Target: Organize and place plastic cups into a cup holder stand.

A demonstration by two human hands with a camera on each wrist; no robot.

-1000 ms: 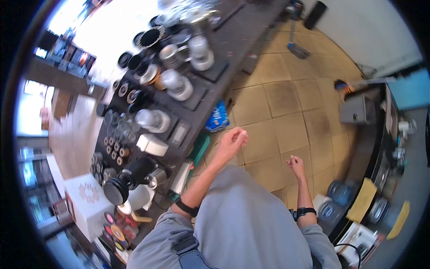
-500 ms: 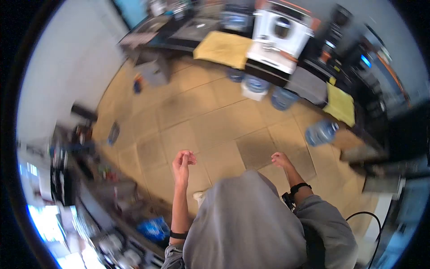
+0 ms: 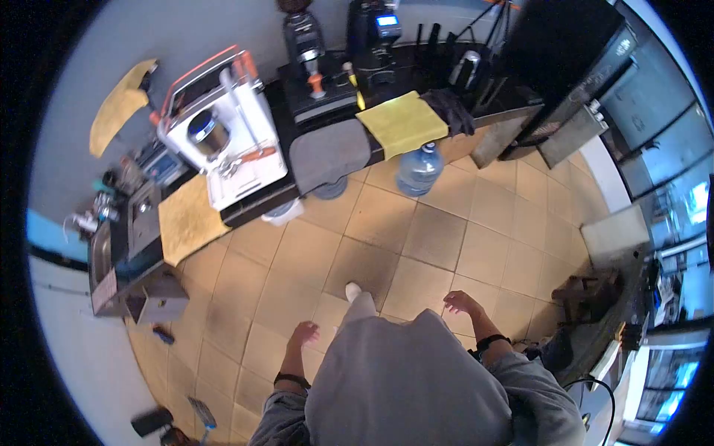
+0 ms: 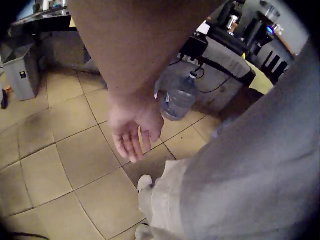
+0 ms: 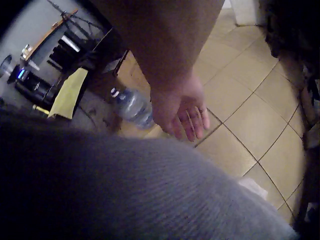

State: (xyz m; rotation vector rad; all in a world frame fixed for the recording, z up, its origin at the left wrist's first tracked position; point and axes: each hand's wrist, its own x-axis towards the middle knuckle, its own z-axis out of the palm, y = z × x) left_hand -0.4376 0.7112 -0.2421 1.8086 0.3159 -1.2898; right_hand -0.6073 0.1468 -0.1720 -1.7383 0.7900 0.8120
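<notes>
Translucent blue plastic water bottle, upright on the tan tiled floor, shows well from the head view, though the right hand covers its base in the right-wrist view. At the far lower left, a black cylinder is hard to make out. Tucked under the worktop, a second blue bottle and a white container are partly hidden; far right, tall glass panes run out of sight.

The upright bottle has a broad body, a rounded shoulder and a short capped neck, just below a hanging yellow-green cloth.

From the left, I see a square grey bin, a stained tan cloth draped over the worktop, a white metal machine with orange-red rails, a dark grey mat and a crumpled black cloth. Nearer me, the left hand hangs with its grip slack, holding nothing; then comes a white shoe, and the right hand, its grip likewise loose and unfilled. Tiles separate both hands from the bottle, and a loose grey garment blocks the floor behind it.
</notes>
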